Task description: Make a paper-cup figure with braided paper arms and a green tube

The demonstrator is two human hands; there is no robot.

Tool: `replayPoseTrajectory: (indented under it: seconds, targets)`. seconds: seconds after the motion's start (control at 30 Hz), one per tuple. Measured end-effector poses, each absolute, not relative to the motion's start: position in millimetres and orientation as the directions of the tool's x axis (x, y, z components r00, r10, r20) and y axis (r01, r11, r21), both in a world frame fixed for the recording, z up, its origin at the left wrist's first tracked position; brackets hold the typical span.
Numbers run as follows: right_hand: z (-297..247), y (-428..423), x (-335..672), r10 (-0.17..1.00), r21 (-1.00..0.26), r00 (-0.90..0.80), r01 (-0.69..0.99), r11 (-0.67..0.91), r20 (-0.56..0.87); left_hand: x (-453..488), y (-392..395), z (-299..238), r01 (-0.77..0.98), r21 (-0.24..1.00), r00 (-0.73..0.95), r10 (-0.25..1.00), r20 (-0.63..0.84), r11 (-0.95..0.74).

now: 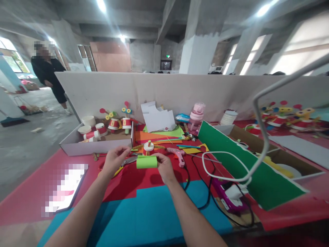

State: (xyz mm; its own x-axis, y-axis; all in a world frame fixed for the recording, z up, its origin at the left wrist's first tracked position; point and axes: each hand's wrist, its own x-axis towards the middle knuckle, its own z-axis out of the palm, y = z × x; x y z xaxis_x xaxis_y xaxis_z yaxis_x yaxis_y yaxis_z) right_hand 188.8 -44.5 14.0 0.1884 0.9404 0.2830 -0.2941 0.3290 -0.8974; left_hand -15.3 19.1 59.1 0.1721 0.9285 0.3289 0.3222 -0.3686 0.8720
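Two bare forearms, left (82, 202) and right (189, 206), reach forward over the near edge of a table (120, 192), slanting inward toward each other. Both hands are raised over the middle of the surface, apart. The left hand (117, 157) is turned inward, back upward, fingers bent and pointing toward the right edge, thumb near the forefinger. The right hand (165, 168) angles toward the left edge, its thumb and forefinger drawn into a light pinch.
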Motion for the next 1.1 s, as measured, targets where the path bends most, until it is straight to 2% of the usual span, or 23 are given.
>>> replayPoseTrajectory:
  seconds: [0.07,0.17,0.33,0.47,0.57,0.77,1.1]
  targets:
    - [10,-44,186,0.928,-0.912,0.190,-0.201,0.357,0.321,-18,11,50,0.187,0.944,0.257,0.941,0.221,-0.273]
    - [5,-42,186,0.900,-0.909,0.232,-0.109,0.401,0.369,-17,2,48,0.086,0.981,0.430,0.895,0.119,-0.172]
    - [3,-40,184,0.914,-0.915,0.204,-0.132,0.382,0.352,-9,-8,54,-0.003,0.991,0.570,0.814,0.115,-0.137]
    - [6,-42,179,0.949,-0.919,0.117,-0.238,0.314,0.294,-2,-9,48,0.041,0.990,0.504,0.858,0.098,-0.138]
    - [9,-44,177,0.957,-0.924,0.074,-0.251,0.288,0.279,-1,-6,41,0.023,0.989,0.442,0.889,0.118,-0.144]
    - [10,-45,184,0.939,-0.931,0.133,-0.144,0.335,0.317,-3,-1,35,0.021,0.976,0.393,0.900,0.189,-0.215]
    - [12,-45,188,0.926,-0.933,0.165,-0.066,0.354,0.339,1,-3,34,0.053,0.974,0.397,0.900,0.180,-0.219]
